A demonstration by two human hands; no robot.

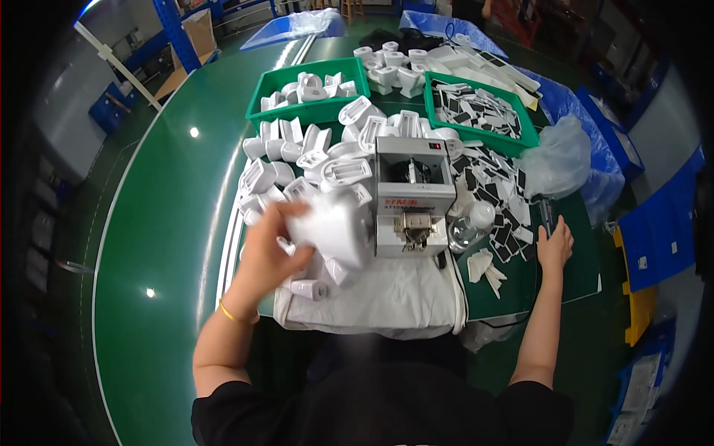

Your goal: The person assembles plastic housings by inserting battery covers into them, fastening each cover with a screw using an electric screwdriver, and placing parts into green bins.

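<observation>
My left hand (pixel 269 249) is closed on a white plastic housing (pixel 337 232), smeared by motion, above the white cloth (pixel 372 295). Over at the right, my right hand (pixel 555 244) has its fingers closed around the lower end of a slim dark handheld tool (pixel 547 214); its exact kind is unclear. Between the hands stands a grey and white benchtop machine (pixel 414 195) with an open top compartment. Many similar white housings (pixel 346 172) are heaped left of the machine. Flat black and white pieces (pixel 506 195) lie scattered between it and my right hand.
A green bin (pixel 256 113) of white parts and another green bin (pixel 529 136) of flat pieces stand at the back. Beside the machine are a clear bottle (pixel 462 235) and crumpled tissue (pixel 485 269). A plastic bag (pixel 559 156) lies at the table's right edge.
</observation>
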